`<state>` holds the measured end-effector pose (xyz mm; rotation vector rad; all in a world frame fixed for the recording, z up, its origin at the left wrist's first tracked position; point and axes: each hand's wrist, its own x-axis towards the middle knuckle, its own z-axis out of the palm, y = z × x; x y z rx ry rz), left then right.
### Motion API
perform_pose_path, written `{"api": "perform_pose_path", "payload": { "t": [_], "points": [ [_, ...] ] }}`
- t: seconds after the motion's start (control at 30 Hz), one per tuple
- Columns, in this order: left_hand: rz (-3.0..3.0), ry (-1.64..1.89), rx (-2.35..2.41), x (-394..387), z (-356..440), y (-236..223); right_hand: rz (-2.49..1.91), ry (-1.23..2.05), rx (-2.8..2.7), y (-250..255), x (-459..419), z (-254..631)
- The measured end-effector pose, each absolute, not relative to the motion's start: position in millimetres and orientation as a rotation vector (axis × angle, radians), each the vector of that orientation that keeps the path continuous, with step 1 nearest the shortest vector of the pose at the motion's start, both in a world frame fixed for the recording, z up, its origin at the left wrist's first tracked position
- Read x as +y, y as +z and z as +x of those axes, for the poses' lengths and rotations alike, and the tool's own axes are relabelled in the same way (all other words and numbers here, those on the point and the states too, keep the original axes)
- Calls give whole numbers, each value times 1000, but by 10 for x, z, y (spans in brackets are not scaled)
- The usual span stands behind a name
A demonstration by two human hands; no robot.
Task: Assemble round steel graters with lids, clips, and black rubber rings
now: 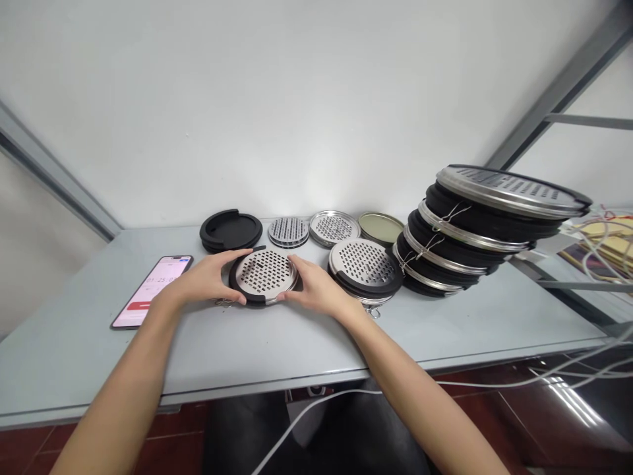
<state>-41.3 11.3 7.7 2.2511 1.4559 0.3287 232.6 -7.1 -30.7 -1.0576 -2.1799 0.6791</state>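
A round steel grater disc in a black rubber ring (264, 275) lies on the grey table (277, 349) in front of me. My left hand (210, 278) curls round its left edge, fingers on the black ring. My right hand (312, 285) grips its right edge the same way. A second grater disc in a black ring (364, 265) lies just right of my right hand, on top of other discs.
A leaning stack of ringed grater discs (475, 231) stands at the right. At the back lie a black ring (231, 230), two bare steel discs (288, 231) (334, 227) and a metal lid (380, 227). A phone with a lit screen (154, 289) lies left. Cables (601, 247) hang at the right edge.
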Motion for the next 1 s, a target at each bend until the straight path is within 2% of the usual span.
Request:
{"api": "perform_pose_path", "payload": {
  "t": [0.57, 1.0],
  "points": [
    [2237, 310, 1408, 115, -437, 46, -1101, 671, -2221, -341, -47, 2326],
    [2502, 213, 1380, 115, -341, -55, -1089, 712, -2280, -365, -55, 2332]
  ]
}}
